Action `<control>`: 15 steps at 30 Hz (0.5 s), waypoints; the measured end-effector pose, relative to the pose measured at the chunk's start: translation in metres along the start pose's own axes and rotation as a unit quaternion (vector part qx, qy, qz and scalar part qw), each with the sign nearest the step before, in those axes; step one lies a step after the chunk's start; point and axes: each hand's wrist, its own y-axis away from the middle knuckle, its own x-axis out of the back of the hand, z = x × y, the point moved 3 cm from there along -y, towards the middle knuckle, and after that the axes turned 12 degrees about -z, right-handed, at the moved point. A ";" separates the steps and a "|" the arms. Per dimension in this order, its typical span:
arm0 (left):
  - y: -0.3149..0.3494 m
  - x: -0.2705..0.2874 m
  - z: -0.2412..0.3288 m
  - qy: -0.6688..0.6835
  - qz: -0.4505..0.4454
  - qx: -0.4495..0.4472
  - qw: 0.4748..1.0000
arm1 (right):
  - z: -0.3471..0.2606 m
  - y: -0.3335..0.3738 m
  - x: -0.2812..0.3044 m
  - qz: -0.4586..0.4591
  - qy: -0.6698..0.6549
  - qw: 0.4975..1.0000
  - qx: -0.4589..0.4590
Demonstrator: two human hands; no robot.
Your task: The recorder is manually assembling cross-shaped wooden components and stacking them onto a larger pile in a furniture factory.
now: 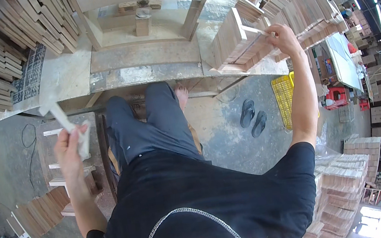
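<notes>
My left hand (67, 146) is closed round a pale wooden piece (60, 116), partly blurred, with one arm reaching up and another part hanging beside the fingers. It is above a low wooden stand (46, 126) at my left, where several pale wooden pieces lie. At the bench's right, my right hand (284, 38) has its thumb and fingers pinched at the top edge of a row of upright wooden boards (258, 45). Whether it grips a single board cannot be made out. A pale strip (240, 23) stands at that row's left end.
Before me is a workbench (144, 74) carrying an open-fronted wooden box frame (139, 38) with a small block inside. Boards are stacked at the far left (33, 22) and at lower right (342, 180). Sandals (247, 113) and a yellow crate (285, 100) rest on the floor.
</notes>
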 end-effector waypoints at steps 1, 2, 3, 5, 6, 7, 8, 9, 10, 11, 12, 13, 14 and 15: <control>-0.002 -0.018 -0.001 0.124 -0.024 0.020 0.992 | -0.001 -0.003 0.002 0.004 -0.001 1.000 0.003; -0.001 -0.030 -0.004 0.246 -0.049 0.041 0.967 | -0.006 0.000 0.005 0.009 -0.026 1.000 0.006; -0.001 -0.034 -0.004 0.245 -0.047 0.039 0.968 | -0.011 0.006 0.008 0.014 -0.051 0.999 0.007; -0.002 -0.037 -0.005 0.328 -0.091 0.024 0.940 | -0.032 0.022 0.022 0.079 -0.052 0.995 0.019; -0.004 -0.030 -0.015 0.324 -0.081 0.009 0.942 | -0.050 0.031 0.031 0.143 -0.053 0.988 0.031; -0.005 -0.031 -0.020 0.321 -0.078 0.010 0.944 | -0.070 0.042 0.035 0.142 -0.056 0.988 0.034; -0.004 -0.026 -0.019 0.204 0.020 -0.047 0.978 | -0.097 0.057 0.038 0.171 -0.031 0.983 0.067; -0.001 -0.023 -0.015 0.079 0.119 -0.101 0.985 | -0.124 0.071 0.034 0.199 -0.008 0.975 0.101; 0.001 -0.029 -0.006 -0.007 0.164 -0.197 0.967 | -0.153 0.083 0.023 0.180 -0.076 0.976 0.096; 0.005 -0.032 -0.005 -0.080 0.163 -0.259 0.949 | -0.180 0.091 0.010 0.158 -0.146 0.973 0.089; 0.011 -0.035 0.003 -0.208 0.139 -0.273 0.929 | -0.202 0.092 -0.010 0.128 -0.136 0.976 0.112; 0.021 -0.042 0.011 -0.331 0.112 -0.278 0.895 | -0.221 0.091 -0.034 0.095 -0.124 0.978 0.140; 0.028 -0.055 0.021 -0.325 0.061 -0.320 0.888 | -0.240 0.084 -0.059 0.047 -0.170 0.974 0.144; 0.031 -0.069 0.031 -0.317 0.010 -0.358 0.878 | -0.257 0.077 -0.086 -0.003 -0.214 0.966 0.147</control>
